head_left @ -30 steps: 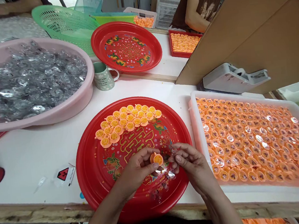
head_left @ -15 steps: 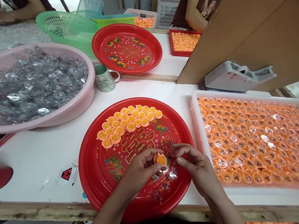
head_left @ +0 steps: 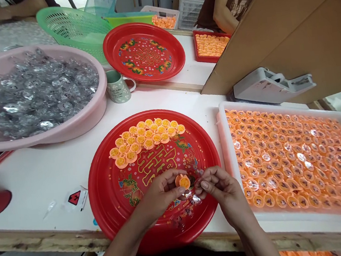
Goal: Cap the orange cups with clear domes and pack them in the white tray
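A small orange toy cup (head_left: 184, 182) with a yellow inside is pinched between the thumb and fingers of my left hand (head_left: 164, 192), above a round red tray (head_left: 103, 201). Just right of the cup, my right hand (head_left: 223, 187) has thumb and fingertips pressed together; what they hold, if anything, is too small to make out. Beneath and between the hands lie shiny clear pieces with small dark prints (head_left: 182, 217), partly hidden by my fingers. Rows of similar orange cups (head_left: 148, 134) sit on the tray's far side.
To the right stands a white bin (head_left: 226, 154) packed with orange cups under shiny discs. At left is a pink basin (head_left: 66, 135) heaped with clear pieces. Behind are a green mug (head_left: 118, 88), another red tray (head_left: 177, 57), a tape dispenser (head_left: 258, 87) and a cardboard panel (head_left: 294, 27).
My right hand has moved slightly left, towards the cup, and its fingertips have closed together. My left hand keeps the cup in about the same place.
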`<action>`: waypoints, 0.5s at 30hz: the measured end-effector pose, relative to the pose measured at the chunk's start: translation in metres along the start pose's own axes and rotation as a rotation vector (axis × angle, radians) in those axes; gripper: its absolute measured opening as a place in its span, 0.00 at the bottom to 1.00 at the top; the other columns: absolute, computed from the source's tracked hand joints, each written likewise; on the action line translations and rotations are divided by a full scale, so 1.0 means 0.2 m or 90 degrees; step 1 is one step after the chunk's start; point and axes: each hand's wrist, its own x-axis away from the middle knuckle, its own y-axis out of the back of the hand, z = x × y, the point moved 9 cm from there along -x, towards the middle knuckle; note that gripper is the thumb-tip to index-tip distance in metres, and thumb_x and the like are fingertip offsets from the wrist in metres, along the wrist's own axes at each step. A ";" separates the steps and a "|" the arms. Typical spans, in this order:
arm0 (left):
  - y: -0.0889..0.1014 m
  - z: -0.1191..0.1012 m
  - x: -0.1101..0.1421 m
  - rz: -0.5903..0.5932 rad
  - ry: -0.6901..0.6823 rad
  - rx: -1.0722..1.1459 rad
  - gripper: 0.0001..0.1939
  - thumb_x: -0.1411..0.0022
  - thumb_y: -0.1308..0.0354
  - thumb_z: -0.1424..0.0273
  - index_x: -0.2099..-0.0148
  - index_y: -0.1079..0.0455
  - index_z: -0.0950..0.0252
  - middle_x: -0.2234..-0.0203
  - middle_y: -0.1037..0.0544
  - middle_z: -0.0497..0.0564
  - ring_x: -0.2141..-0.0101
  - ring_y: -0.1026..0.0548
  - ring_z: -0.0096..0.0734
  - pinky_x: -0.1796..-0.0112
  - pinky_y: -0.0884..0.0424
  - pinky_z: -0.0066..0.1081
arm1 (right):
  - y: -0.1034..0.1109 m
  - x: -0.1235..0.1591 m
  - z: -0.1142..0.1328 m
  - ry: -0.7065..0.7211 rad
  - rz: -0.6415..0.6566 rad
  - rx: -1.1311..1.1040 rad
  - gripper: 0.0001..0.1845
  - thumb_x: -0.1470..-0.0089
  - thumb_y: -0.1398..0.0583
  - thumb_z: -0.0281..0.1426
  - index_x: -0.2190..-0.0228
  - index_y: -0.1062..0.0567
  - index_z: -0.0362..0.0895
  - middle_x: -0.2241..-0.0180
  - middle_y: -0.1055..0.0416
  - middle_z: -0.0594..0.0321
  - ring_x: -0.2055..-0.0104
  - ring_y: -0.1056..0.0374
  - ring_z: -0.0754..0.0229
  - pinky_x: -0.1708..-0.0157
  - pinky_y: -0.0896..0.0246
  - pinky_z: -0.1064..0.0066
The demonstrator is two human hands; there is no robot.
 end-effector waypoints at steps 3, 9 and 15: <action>-0.01 -0.01 0.00 0.016 -0.017 -0.015 0.18 0.46 0.35 0.68 0.52 0.28 0.64 0.56 0.22 0.54 0.53 0.26 0.41 0.59 0.28 0.33 | -0.01 0.00 -0.02 -0.018 0.023 0.027 0.12 0.48 0.34 0.38 0.69 0.31 0.45 0.75 0.26 0.64 0.74 0.30 0.61 0.70 0.32 0.70; -0.02 -0.01 -0.01 0.032 -0.026 -0.041 0.18 0.46 0.36 0.71 0.51 0.28 0.65 0.57 0.21 0.55 0.52 0.26 0.42 0.58 0.28 0.34 | -0.03 0.00 -0.03 -0.032 0.037 0.042 0.14 0.49 0.33 0.39 0.69 0.31 0.44 0.75 0.26 0.65 0.74 0.30 0.63 0.71 0.33 0.71; -0.01 0.00 -0.02 0.024 -0.026 -0.043 0.19 0.47 0.35 0.70 0.52 0.27 0.64 0.57 0.21 0.54 0.53 0.26 0.43 0.57 0.28 0.35 | -0.03 -0.01 -0.03 -0.042 0.055 0.058 0.15 0.52 0.31 0.38 0.73 0.30 0.44 0.76 0.27 0.65 0.75 0.30 0.63 0.71 0.33 0.71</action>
